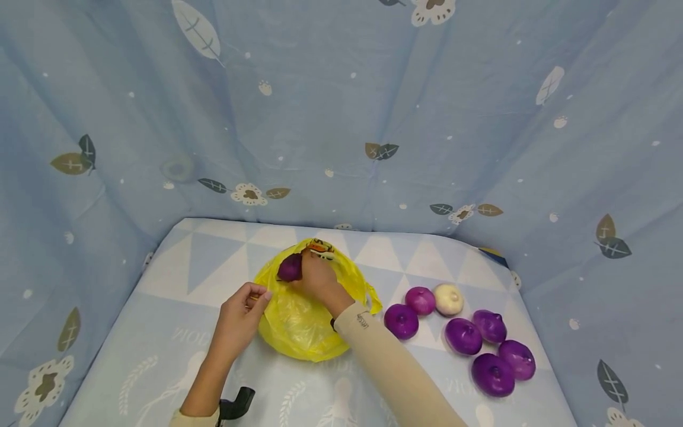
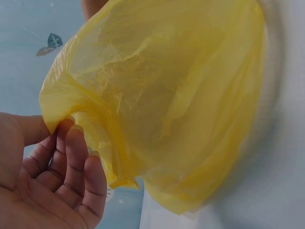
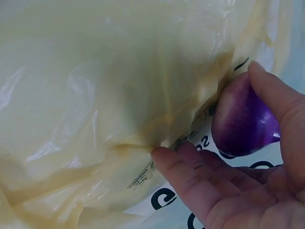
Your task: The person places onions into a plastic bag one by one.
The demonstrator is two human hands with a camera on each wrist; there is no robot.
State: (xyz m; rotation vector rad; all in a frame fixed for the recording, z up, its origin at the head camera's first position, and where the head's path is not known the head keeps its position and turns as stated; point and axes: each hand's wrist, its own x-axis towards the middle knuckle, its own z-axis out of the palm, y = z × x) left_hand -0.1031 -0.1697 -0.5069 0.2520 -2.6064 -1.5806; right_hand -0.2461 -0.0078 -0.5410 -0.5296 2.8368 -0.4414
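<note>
My left hand (image 1: 238, 317) pinches the rim of a thin yellow plastic bag (image 1: 290, 332) between thumb and fingertips. In the left wrist view, the bag (image 2: 190, 95) bulges to the right of that hand (image 2: 62, 176). My right hand (image 1: 318, 276) reaches into the bag's mouth with a red onion (image 1: 290, 268). The right wrist view shows the thumb against the onion (image 3: 245, 117), while several fingers of the hand (image 3: 238, 186) stretch towards the bag wall (image 3: 95, 95). Where the other fingers meet the onion is hidden.
Several more red onions (image 1: 463, 336) lie on the table (image 1: 160, 332) to the right of the bag, with a pale onion (image 1: 448, 299) among them. A blue patterned curtain (image 1: 320, 107) surrounds the table. A dark yellow-and-blue item (image 1: 493, 257) lies at the back right corner.
</note>
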